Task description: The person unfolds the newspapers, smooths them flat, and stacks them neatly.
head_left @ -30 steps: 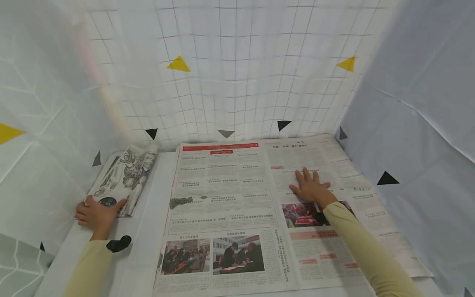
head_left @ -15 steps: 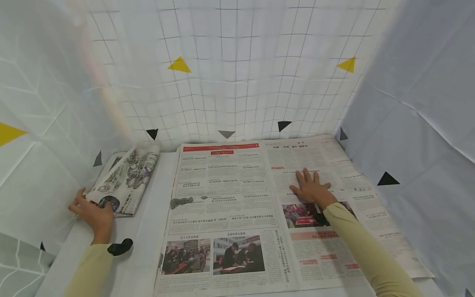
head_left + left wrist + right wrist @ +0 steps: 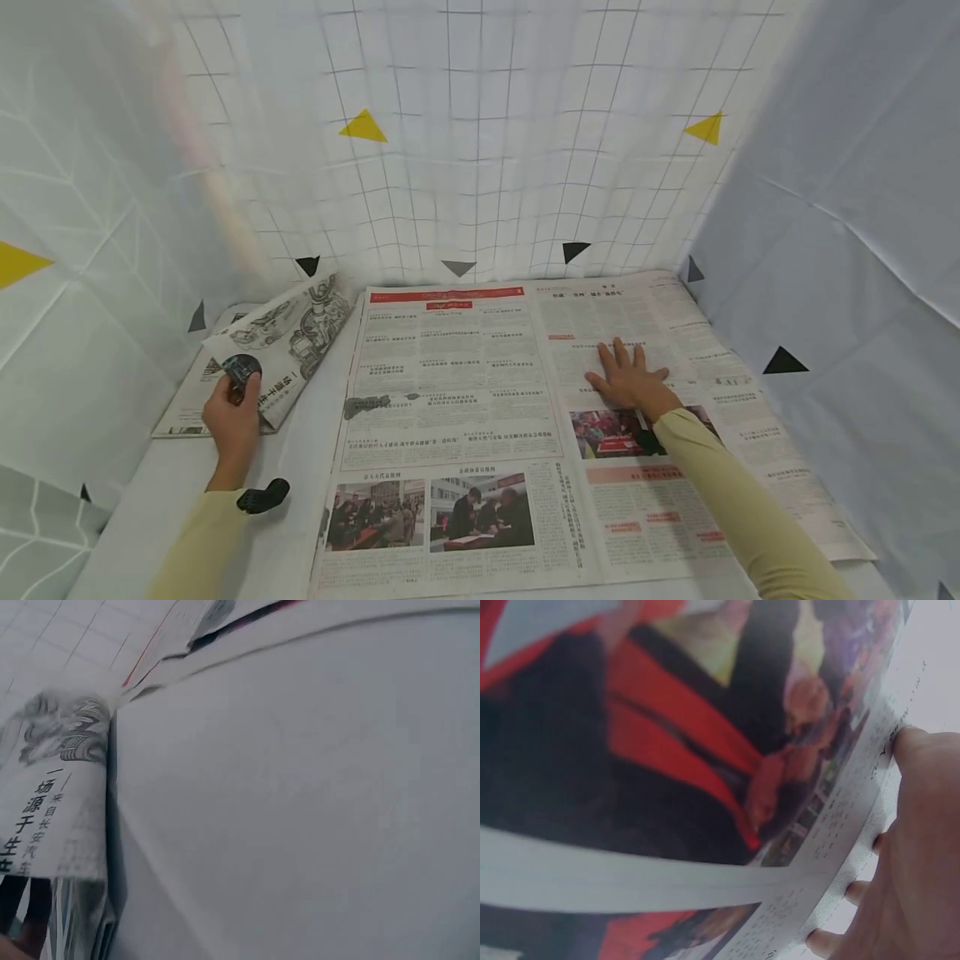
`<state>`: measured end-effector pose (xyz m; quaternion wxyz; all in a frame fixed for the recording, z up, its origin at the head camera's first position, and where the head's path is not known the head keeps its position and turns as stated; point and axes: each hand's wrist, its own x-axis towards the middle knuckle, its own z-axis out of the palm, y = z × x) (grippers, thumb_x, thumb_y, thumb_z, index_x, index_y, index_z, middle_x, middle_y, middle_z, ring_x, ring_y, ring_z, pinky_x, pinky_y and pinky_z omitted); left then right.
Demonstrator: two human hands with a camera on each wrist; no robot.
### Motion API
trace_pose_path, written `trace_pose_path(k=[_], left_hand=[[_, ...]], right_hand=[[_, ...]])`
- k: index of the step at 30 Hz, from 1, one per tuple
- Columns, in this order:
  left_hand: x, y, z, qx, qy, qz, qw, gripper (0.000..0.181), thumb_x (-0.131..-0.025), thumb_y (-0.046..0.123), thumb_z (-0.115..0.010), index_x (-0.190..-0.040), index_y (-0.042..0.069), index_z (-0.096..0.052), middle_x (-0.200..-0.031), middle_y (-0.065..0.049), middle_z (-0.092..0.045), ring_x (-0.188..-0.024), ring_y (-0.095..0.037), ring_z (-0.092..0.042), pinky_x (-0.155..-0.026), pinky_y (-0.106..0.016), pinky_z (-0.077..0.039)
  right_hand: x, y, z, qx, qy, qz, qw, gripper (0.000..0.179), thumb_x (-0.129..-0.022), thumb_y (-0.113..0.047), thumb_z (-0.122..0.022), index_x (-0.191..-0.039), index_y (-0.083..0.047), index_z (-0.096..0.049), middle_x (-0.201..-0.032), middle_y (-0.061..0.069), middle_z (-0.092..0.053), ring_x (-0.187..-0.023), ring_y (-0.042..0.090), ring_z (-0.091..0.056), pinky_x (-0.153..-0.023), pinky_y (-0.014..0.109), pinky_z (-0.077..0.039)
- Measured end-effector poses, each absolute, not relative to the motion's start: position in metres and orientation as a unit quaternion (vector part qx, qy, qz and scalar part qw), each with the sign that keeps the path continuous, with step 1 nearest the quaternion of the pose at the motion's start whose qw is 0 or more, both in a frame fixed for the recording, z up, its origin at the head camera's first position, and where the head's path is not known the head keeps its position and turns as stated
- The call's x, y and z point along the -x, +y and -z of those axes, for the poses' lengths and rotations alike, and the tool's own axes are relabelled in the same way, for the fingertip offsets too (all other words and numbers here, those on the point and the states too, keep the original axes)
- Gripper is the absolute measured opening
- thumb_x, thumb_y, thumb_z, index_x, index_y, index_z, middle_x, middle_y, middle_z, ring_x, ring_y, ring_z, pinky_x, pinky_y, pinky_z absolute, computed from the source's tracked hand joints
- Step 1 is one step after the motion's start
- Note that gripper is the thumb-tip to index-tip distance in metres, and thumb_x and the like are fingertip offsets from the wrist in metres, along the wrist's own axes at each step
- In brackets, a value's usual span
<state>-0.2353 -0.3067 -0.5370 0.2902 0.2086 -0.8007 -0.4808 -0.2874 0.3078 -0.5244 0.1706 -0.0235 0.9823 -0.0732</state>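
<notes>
The left wrist view cuts off most of the left hand [image 3: 34, 930]. Tiny words [image 3: 375, 575] on the wide, flat, grey-white newspaper [image 3: 457, 468] can't be read.

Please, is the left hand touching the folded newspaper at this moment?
Touching. The head view shows the left hand pinching the near part of the folded newspaper between thumb and fingers.

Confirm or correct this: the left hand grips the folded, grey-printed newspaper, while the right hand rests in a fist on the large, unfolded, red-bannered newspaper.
The fist is wrong: the head view shows the right hand with its fingers spread on the large, unfolded, red-bannered newspaper. The left hand does grip the folded, grey-printed newspaper.
</notes>
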Motion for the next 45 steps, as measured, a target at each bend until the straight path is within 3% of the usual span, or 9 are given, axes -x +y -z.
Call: trace_pose_path(k=[4, 7, 12, 18, 25, 28, 32, 36, 45], left_hand=[[0.238, -0.293, 0.539, -0.164, -0.817, 0.484, 0.266, 0.040, -0.104, 0.036, -0.060, -0.104, -0.003, -0.069, -0.068, 0.010, -0.051, -0.057, 0.003, -0.035, -0.053, -0.016, -0.030], [0.241, -0.281, 0.538, -0.130, -0.828, 0.487, 0.247, 0.041, -0.105, 0.036, -0.058, -0.101, -0.003, -0.069, -0.060, 0.004, -0.043, -0.053, -0.004, -0.028, -0.051, -0.023, -0.027], [0.244, -0.257, 0.539, -0.090, -0.839, 0.485, 0.228, 0.045, -0.107, 0.035, -0.055, -0.120, -0.005, -0.070, -0.095, -0.025, -0.070, -0.067, 0.010, -0.046, -0.058, -0.010, -0.037], [0.244, -0.228, 0.538, -0.050, -0.834, 0.507, 0.212, 0.039, -0.108, 0.030, -0.053, -0.127, -0.001, -0.069, -0.110, -0.026, -0.070, -0.074, 0.008, -0.051, -0.061, -0.008, -0.039], [0.244, -0.192, 0.541, -0.019, -0.847, 0.509, 0.152, 0.046, -0.109, 0.033, -0.052, -0.142, 0.002, -0.061, -0.109, -0.026, -0.071, -0.076, -0.016, -0.060, -0.063, -0.018, -0.041], [0.244, -0.176, 0.542, -0.008, -0.853, 0.508, 0.116, 0.050, -0.109, 0.034, -0.050, -0.147, 0.002, -0.055, -0.125, -0.024, -0.071, -0.099, -0.029, -0.070, -0.074, -0.022, -0.050], [0.243, -0.154, 0.544, 0.030, -0.851, 0.520, 0.065, 0.048, -0.110, 0.031, -0.049, -0.151, 0.007, -0.051, -0.144, -0.019, -0.062, -0.124, -0.034, -0.067, -0.095, -0.039, -0.057], [0.244, -0.131, 0.546, 0.091, -0.837, 0.539, 0.030, 0.047, -0.109, 0.023, -0.052, -0.154, 0.009, -0.047, -0.155, -0.019, -0.053, -0.138, -0.035, -0.059, -0.110, -0.049, -0.051], [0.244, -0.082, 0.552, 0.189, -0.844, 0.501, -0.037, 0.057, -0.107, 0.015, -0.054, -0.159, 0.001, -0.035, -0.162, -0.021, -0.041, -0.148, -0.039, -0.046, -0.119, -0.055, -0.041]], right_hand=[[0.288, 0.308, 0.524, 0.021, 0.982, 0.075, 0.171, 0.085, -0.107, -0.059, -0.033, -0.165, -0.005, -0.003, -0.171, 0.029, 0.008, -0.154, 0.062, 0.009, -0.103, 0.095, -0.006], [0.287, 0.308, 0.524, 0.021, 0.983, 0.076, 0.167, 0.085, -0.107, -0.059, -0.034, -0.165, -0.005, -0.004, -0.171, 0.029, 0.007, -0.154, 0.062, 0.009, -0.103, 0.094, -0.006], [0.285, 0.307, 0.525, 0.024, 0.984, 0.071, 0.159, 0.084, -0.107, -0.058, -0.034, -0.165, -0.004, -0.006, -0.171, 0.029, 0.004, -0.154, 0.063, 0.006, -0.103, 0.094, -0.007], [0.286, 0.307, 0.526, 0.025, 0.985, 0.065, 0.155, 0.083, -0.107, -0.059, -0.033, -0.165, -0.005, -0.006, -0.171, 0.029, 0.003, -0.154, 0.062, 0.006, -0.103, 0.094, -0.008], [0.285, 0.307, 0.525, 0.018, 0.985, 0.068, 0.157, 0.084, -0.107, -0.058, -0.034, -0.165, -0.005, -0.006, -0.171, 0.029, 0.004, -0.155, 0.061, 0.007, -0.104, 0.094, -0.007], [0.284, 0.307, 0.525, 0.020, 0.984, 0.072, 0.162, 0.083, -0.108, -0.058, -0.033, -0.165, -0.005, -0.005, -0.171, 0.029, 0.005, -0.154, 0.061, 0.008, -0.104, 0.094, -0.006], [0.284, 0.306, 0.524, 0.021, 0.982, 0.077, 0.169, 0.083, -0.108, -0.058, -0.033, -0.165, -0.005, -0.004, -0.171, 0.029, 0.007, -0.154, 0.061, 0.009, -0.103, 0.094, -0.004], [0.285, 0.307, 0.525, 0.018, 0.982, 0.078, 0.170, 0.084, -0.108, -0.057, -0.034, -0.165, -0.005, -0.004, -0.171, 0.029, 0.007, -0.154, 0.062, 0.009, -0.103, 0.094, -0.005], [0.284, 0.306, 0.524, 0.015, 0.982, 0.074, 0.172, 0.083, -0.108, -0.057, -0.033, -0.166, -0.006, -0.003, -0.171, 0.028, 0.007, -0.155, 0.061, 0.009, -0.104, 0.094, -0.005]])
